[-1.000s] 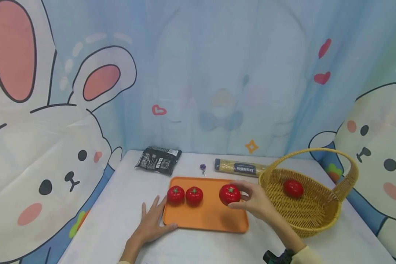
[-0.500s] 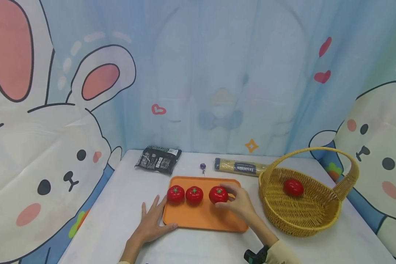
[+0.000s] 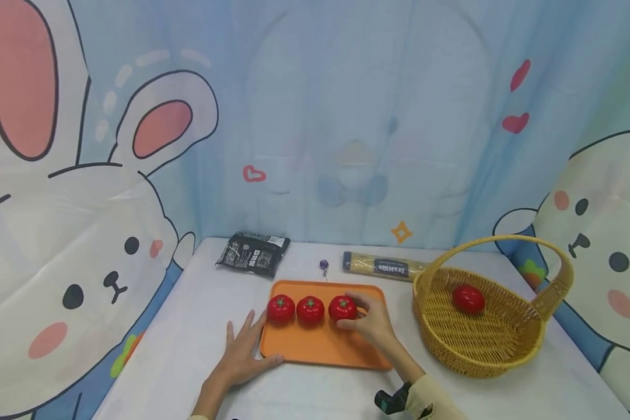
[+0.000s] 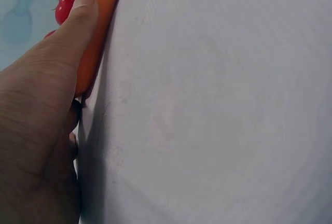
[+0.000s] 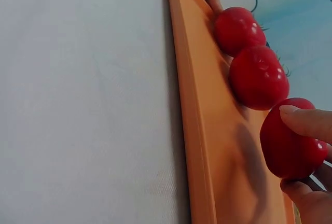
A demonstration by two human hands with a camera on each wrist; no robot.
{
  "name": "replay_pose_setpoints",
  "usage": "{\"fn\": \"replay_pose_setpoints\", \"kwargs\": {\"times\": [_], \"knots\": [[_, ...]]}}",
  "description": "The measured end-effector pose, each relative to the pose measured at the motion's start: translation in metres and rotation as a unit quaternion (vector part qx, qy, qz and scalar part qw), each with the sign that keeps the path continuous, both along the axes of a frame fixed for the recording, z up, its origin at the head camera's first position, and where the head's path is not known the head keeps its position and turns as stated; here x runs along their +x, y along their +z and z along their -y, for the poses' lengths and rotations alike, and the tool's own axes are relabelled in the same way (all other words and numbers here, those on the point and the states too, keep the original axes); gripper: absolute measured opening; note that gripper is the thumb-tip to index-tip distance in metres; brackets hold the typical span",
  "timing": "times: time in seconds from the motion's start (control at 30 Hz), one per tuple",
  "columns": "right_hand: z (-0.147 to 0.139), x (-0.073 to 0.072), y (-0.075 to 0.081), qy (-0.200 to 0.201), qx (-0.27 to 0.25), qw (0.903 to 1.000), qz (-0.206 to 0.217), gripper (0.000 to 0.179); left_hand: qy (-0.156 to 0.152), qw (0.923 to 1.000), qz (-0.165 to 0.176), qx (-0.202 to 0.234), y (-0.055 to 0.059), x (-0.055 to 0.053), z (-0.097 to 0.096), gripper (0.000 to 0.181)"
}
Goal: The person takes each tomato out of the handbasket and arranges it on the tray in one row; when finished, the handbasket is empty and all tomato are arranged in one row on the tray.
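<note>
My right hand [image 3: 374, 322] holds a red tomato [image 3: 342, 308] with a green stem between thumb and fingers, over the right half of the orange tray [image 3: 325, 350]. In the right wrist view the thumb [image 5: 308, 123] presses on that tomato's side, and other fingers reach beneath it. Two more tomatoes, a middle one [image 3: 310, 310] and a left one [image 3: 280, 309], sit in a row on the tray. With fingers spread and fairly straight, my left hand [image 3: 244, 353] rests against the tray's left end. Its thumb [image 4: 78, 24] touches the near rim in the left wrist view.
To the right stands a yellow wicker basket [image 3: 478, 364] with a tall handle and one red tomato-like item [image 3: 468, 299] inside. Behind the tray lie a black packet [image 3: 254, 254], a small purple lollipop [image 3: 324, 265] and a yellow pasta pack [image 3: 385, 266]. A printed curtain backs the white table.
My right hand has carried its tomato leftward, bringing it close beside the middle tomato. The left hand has stayed at the tray's left end.
</note>
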State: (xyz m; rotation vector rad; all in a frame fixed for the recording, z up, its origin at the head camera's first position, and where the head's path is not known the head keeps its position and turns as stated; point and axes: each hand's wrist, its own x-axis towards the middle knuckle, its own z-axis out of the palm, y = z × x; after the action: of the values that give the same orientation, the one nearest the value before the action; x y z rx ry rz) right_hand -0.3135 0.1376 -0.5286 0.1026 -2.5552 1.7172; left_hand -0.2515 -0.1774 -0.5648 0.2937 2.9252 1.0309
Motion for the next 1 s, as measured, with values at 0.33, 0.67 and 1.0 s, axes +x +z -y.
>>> {"fn": "replay_pose_setpoints", "kwargs": {"times": [0.33, 0.67, 1.0], "knots": [[-0.001, -0.005, -0.012, -0.007, 0.008, 0.9999, 0.011, 0.073, -0.005, 0.9999, -0.012, 0.001, -0.003, 0.000, 0.000, 0.112], [-0.003, -0.011, -0.016, 0.012, -0.009, 0.9996, 0.024, 0.082, 0.000, 0.9998, -0.016, 0.006, -0.001, 0.002, 0.001, 0.112], [-0.005, -0.009, -0.015, 0.025, -0.010, 0.9992, 0.029, 0.089, -0.011, 0.9995, -0.026, 0.015, 0.000, 0.002, 0.000, 0.111]]}}
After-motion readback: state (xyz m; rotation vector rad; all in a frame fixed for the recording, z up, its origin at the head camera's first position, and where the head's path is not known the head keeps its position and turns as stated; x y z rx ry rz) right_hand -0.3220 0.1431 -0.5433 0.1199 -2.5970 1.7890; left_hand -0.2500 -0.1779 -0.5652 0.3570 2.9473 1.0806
